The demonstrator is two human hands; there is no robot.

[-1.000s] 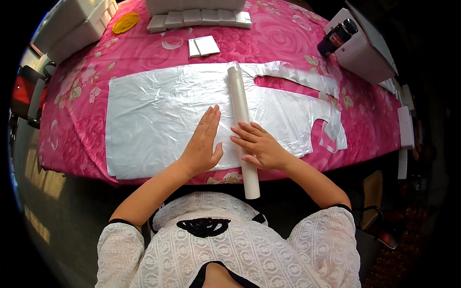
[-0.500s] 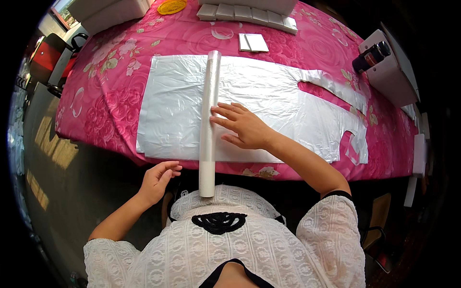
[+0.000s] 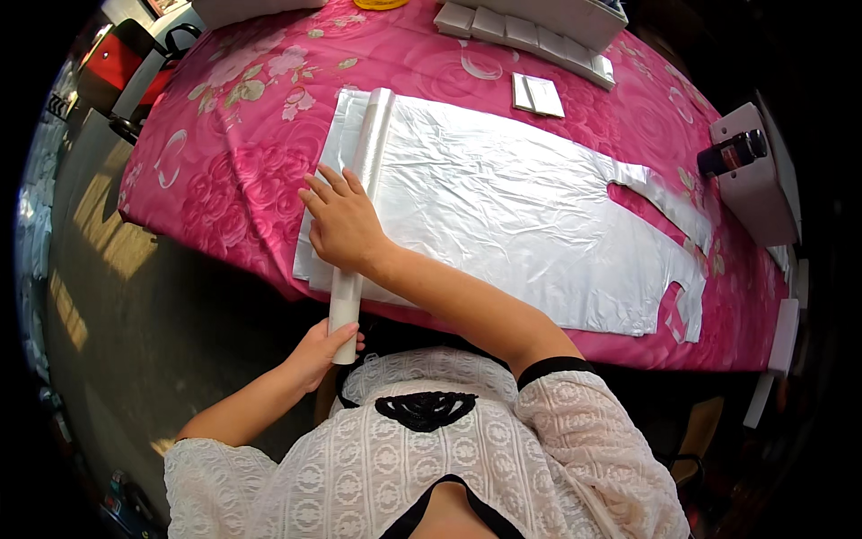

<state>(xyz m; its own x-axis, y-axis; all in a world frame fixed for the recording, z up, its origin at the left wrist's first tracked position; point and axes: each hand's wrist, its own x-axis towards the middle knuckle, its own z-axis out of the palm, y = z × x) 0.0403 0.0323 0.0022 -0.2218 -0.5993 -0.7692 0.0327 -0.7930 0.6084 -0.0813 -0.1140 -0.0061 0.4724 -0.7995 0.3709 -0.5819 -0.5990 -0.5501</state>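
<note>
A long, pale roll (image 3: pixel 372 135) lies across the left part of a flat stack of silvery-white plastic bags (image 3: pixel 503 207), its near end jutting past the table edge. My left hand (image 3: pixel 316 354) grips that near end, thumb on top. Spread-fingered, my right hand (image 3: pixel 346 220) rests flat on the middle of the roll. The bags' handle straps point right, with pink cloth showing through the cut-outs. Only a narrow strip of the bags shows left of the roll.
Pink floral cloth (image 3: pixel 238 153) covers the table. Beyond the bags lie a small white packet (image 3: pixel 537 94) and a row of similar packets (image 3: pixel 525 40) by a white box. At right, a dark bottle (image 3: pixel 732 154) lies against a white box (image 3: pixel 759 193). A red chair (image 3: pixel 117 63) stands far left.
The roll has moved left over the bags. My left hand has taken hold of its near end, and my right hand has shifted left with it. The view has also shifted.
</note>
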